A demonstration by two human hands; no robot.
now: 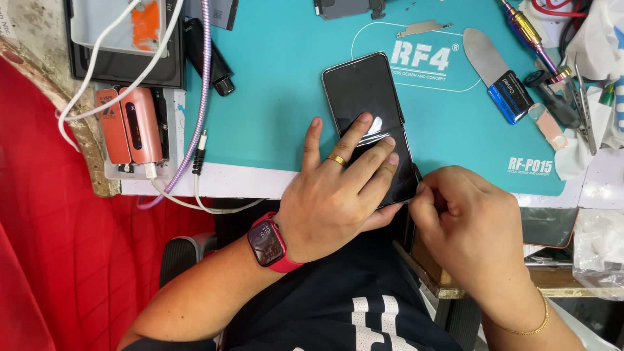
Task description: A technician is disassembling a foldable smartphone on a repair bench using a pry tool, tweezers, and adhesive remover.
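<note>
While left hand [335, 195] presses phone [367, 110] flat, right hand [465, 221] pinching its edge

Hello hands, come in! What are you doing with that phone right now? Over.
Left hand flat on the black phone, pinning it to the teal mat. Right hand pinching at the phone's lower right edge. Metal spatula and screwdrivers lie apart, nothing blocking.

A phone repair bench in a small workshop. A teal work mat [273, 78] covers the table, with a metal spudger [497, 75], screwdrivers [530, 36], tweezers [582, 104], loose metal parts [422, 27] and charging cables [198, 97] lying around an opened phone [364, 91].
</note>
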